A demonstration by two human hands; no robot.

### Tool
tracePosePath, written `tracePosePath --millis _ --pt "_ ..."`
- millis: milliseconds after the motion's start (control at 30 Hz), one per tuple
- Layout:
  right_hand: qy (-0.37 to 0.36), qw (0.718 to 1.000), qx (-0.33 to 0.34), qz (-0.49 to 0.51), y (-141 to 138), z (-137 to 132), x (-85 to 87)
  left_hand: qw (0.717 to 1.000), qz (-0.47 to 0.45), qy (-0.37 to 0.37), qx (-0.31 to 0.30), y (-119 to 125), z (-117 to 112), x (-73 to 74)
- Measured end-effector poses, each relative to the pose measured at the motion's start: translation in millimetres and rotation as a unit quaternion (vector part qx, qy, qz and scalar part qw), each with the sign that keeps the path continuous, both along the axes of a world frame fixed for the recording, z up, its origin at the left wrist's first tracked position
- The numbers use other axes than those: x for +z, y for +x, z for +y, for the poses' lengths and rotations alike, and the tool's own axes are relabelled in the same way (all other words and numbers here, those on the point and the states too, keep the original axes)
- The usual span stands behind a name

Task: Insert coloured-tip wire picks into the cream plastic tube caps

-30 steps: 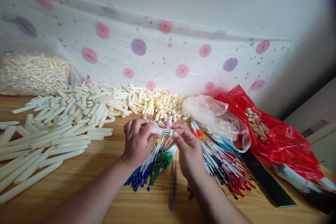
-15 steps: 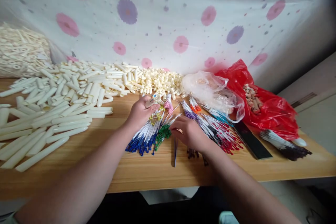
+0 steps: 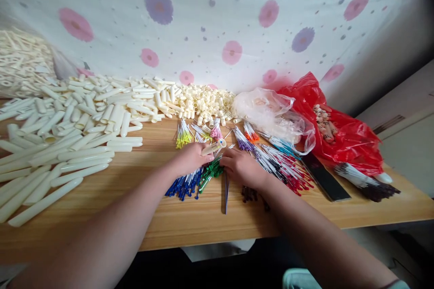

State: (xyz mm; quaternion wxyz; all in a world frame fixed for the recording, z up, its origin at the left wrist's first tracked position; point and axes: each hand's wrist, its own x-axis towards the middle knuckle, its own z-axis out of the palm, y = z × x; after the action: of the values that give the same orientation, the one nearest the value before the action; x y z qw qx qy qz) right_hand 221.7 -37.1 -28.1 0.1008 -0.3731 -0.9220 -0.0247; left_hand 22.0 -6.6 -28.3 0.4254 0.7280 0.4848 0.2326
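At mid desk (image 3: 190, 223), your left hand (image 3: 190, 159) is closed around a cream tube (image 3: 214, 146), with its open end pointing right and far. Your right hand (image 3: 242, 168) sits just right of it, fingers curled onto the green refills (image 3: 210, 172); can't tell if it's pinching any. Blue refills (image 3: 183, 186) lie just near of your left hand. Tweezers (image 3: 226, 196) lie near, red bag (image 3: 346, 144) far right.
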Motion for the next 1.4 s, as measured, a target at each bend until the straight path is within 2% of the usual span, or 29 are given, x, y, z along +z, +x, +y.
tracePosePath --millis 200,400,533,700,800,967,1200,1400 --pt "-0.045 0.993 0.057 0.091 16.1 4.4 1.4 0.999 -0.003 -0.041 -0.026 5.3 -5.0 2.5" --pt "-0.101 0.977 0.074 0.171 25.0 7.7 -1.9 0.998 0.054 0.025 -0.015 2.5 -3.1 -0.1" --pt "-0.092 0.972 0.031 0.214 27.7 11.4 -5.8 0.996 0.073 0.052 0.005 4.3 -3.7 0.0" --pt "-0.045 0.983 0.009 0.179 24.5 15.1 -9.2 0.996 0.046 0.077 -0.022 11.6 -7.2 -0.6" --pt "-0.027 0.988 0.008 0.153 22.0 16.4 -11.8 0.996 0.037 0.079 -0.016 15.9 -8.9 -1.0" --pt "-0.021 0.989 0.017 0.143 20.5 16.9 -13.1 0.994 0.062 0.084 -0.020 19.7 -9.4 -1.5" --pt "0.007 0.996 -0.035 0.080 13.1 15.4 -7.6 0.993 0.085 0.086 -0.020 19.3 -7.0 -6.9" --pt "0.025 0.998 0.002 0.062 14.1 19.6 -9.7 0.994 0.077 0.075 -0.001 20.4 -6.0 -11.5"
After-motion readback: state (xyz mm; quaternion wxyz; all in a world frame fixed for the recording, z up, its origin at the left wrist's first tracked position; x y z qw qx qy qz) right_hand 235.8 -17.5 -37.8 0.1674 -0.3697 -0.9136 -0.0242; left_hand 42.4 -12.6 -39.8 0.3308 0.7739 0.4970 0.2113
